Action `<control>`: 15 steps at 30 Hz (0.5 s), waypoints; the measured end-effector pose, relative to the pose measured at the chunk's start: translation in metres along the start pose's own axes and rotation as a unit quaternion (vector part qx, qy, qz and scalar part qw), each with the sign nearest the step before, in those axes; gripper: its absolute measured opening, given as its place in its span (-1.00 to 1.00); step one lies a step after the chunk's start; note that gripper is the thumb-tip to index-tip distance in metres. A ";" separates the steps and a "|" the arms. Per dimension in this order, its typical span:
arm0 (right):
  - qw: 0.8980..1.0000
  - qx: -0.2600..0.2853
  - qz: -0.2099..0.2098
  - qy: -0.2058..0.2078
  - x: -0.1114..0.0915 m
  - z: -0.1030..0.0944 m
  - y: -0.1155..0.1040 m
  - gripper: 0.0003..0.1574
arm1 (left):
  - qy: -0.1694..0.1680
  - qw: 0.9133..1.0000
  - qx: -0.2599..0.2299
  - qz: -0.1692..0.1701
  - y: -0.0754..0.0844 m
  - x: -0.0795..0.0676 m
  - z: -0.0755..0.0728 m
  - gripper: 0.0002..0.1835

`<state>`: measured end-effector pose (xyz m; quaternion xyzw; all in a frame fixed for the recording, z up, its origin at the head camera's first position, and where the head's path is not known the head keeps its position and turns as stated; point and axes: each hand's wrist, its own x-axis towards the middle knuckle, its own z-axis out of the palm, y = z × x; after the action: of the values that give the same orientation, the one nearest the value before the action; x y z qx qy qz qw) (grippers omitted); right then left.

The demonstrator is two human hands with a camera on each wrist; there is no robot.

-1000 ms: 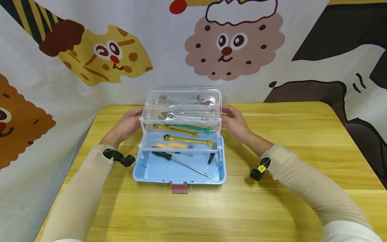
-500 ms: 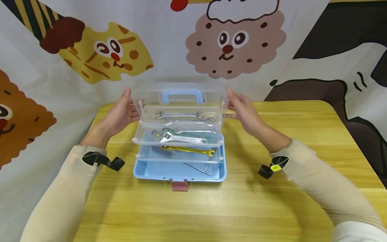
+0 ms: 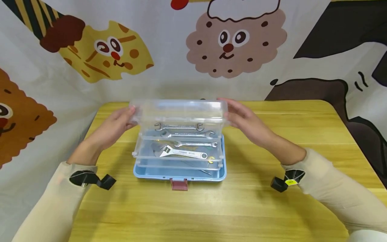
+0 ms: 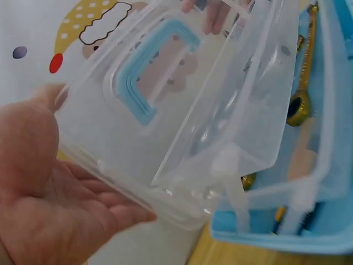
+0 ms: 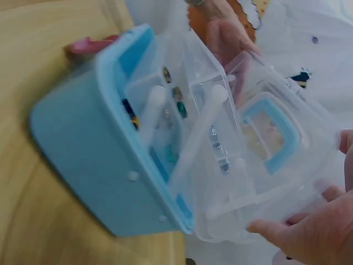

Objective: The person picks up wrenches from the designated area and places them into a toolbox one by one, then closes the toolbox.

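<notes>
A blue toolbox (image 3: 142,173) stands on the table, its clear lid (image 3: 178,111) tilted partway over the raised trays. My left hand (image 3: 112,131) holds the lid's left side, thumb on its front corner and fingers behind. At the opposite side, my right hand (image 3: 252,124) grips the lid between thumb and fingers. Several silver open-end wrenches (image 3: 190,135) and an adjustable wrench (image 3: 185,153) lie in the upper tray. A gold wrench (image 4: 300,83) shows lower down in the left wrist view. The lid's blue carry handle (image 4: 135,83) appears there too. Screwdrivers in the base are mostly hidden.
A red latch (image 3: 179,185) hangs at the toolbox's front edge. The wooden table (image 3: 205,215) extends around the box. Behind it hangs a white cloth (image 3: 169,57) with cartoon prints.
Both hands have come up from behind the toolbox and swung the lid forward. The trays have folded back and down with it, covering the screwdrivers and most of the gold wrenches.
</notes>
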<state>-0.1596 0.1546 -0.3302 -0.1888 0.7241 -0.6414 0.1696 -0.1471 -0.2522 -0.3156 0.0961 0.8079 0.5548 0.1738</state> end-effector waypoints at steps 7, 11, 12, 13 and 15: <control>0.992 -0.061 -0.109 -0.006 -0.022 0.015 0.023 -0.36 | -0.024 0.995 0.019 0.093 -0.024 -0.028 0.004 -0.35; 0.981 -0.093 -0.168 -0.029 -0.037 0.023 0.040 -0.33 | -0.068 0.992 0.019 0.109 -0.033 -0.043 0.008 -0.09; 0.976 -0.113 -0.182 -0.030 -0.040 0.024 0.044 -0.32 | -0.075 0.991 0.022 0.108 -0.035 -0.046 0.010 -0.04; 0.971 -0.134 -0.198 -0.030 -0.043 0.025 0.048 -0.32 | -0.081 0.991 0.024 0.106 -0.036 -0.049 0.012 0.00; 0.957 -0.173 -0.229 -0.028 -0.047 0.028 0.055 -0.31 | -0.087 0.991 0.033 0.099 -0.039 -0.055 0.017 0.06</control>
<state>-0.1075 0.1592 -0.3881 -0.3938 0.7565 -0.5221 0.0026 -0.0885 -0.2705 -0.3481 0.2293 0.7939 0.5322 0.1841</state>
